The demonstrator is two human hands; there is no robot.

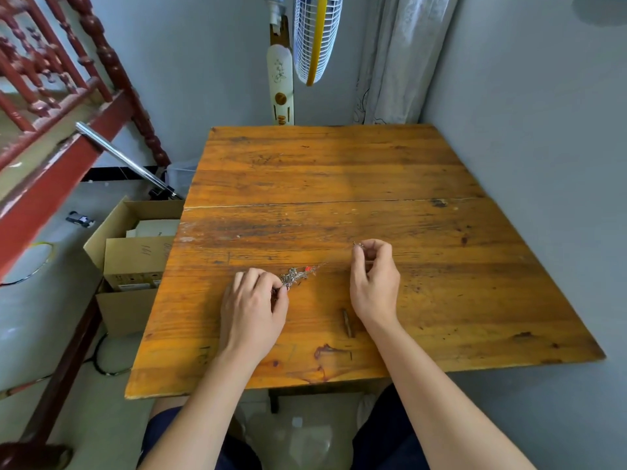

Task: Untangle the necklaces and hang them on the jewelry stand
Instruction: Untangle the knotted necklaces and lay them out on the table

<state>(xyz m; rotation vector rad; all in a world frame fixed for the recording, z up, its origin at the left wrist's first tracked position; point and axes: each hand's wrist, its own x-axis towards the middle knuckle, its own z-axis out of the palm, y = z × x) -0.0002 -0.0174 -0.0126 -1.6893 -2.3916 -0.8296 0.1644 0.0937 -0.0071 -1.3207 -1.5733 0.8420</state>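
Necklaces (298, 275) lie knotted on the wooden table (339, 171). Left hand (252, 308) pinches the clump; right hand (373, 278) pinches a chain end (357, 244). Best drawn gently, not yanked. No stand visible.

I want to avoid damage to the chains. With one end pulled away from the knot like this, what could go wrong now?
1. The right hand pulls a thin chain away from the tangle that the left hand pinches; more pull may tighten the knot or break the chain.
2. No stand is in view on the table, so a freed necklace may tangle again.
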